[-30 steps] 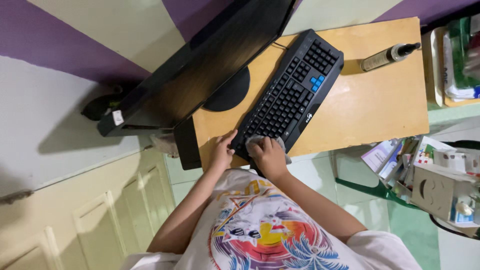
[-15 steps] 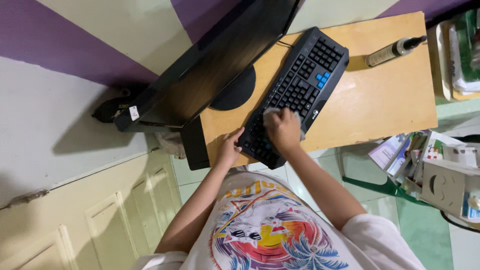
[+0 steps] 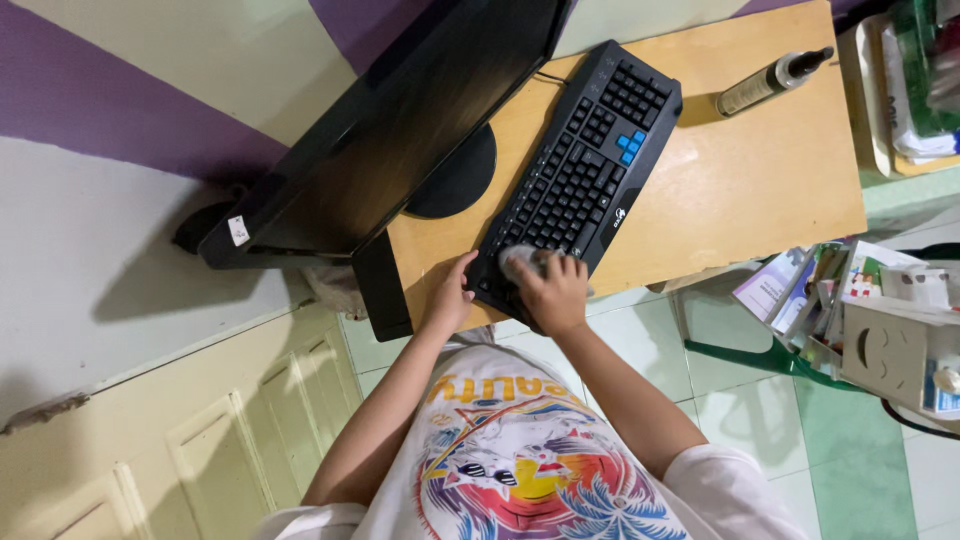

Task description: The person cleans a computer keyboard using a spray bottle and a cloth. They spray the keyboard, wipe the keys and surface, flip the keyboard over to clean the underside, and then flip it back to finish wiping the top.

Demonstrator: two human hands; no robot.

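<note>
- Grip: the right hand (image 3: 553, 293) is closed over a small grey wiping cloth (image 3: 519, 259), fingers curled and pressing it down onto the near end of the black keyboard (image 3: 578, 180). The left hand (image 3: 450, 297) holds nothing; its fingers lie spread, braced against the keyboard's near corner where it meets the desk.
- Far left: a black flat monitor (image 3: 400, 120) stands on a round base at the back of the wooden desk (image 3: 760, 190), close beside the keyboard's long edge.
- Centre: the keyboard lies at a slant across the desk, its near end at the desk's front edge, a cluster of blue keys towards its far end. The cloth sits on the lowest rows of keys, partly hidden under the right hand.
- Right: a slim spray bottle (image 3: 768, 81) lies on its side near the desk's back edge, well apart from both hands. Beyond the desk, a rack of books and boxes (image 3: 860, 310) stands on the green tiled floor.
- Judgement on method: the wiping appears best done with flat, even pressure along the key rows, the left hand holding the keyboard steady so that it does not slide off the front edge. The cloth should stay bunched under the fingertips to reach between keys.
- Risk noted: the keyboard's near corner overhangs slightly; heavy pressure there could tip it.
</note>
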